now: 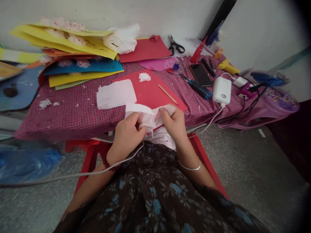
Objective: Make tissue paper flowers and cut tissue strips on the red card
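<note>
Between my two hands stretches a thin white tissue paper, crumpled in the middle, over the table's front edge. My left hand pinches its left part between thumb and fingers. Its right part is gripped by my right hand, thumb on top. Just beyond lies a red card sheet with a white fluffy paper tuft and a thin wooden stick on it. A flat white tissue piece rests to the left, partly over the red sheet. More white tissue is on my lap.
Stacked coloured cards with paper flowers stand at the back left. Scissors, a box cutter, a phone, a white power bank and a yellow glue gun lie rightward. A cable crosses my left forearm.
</note>
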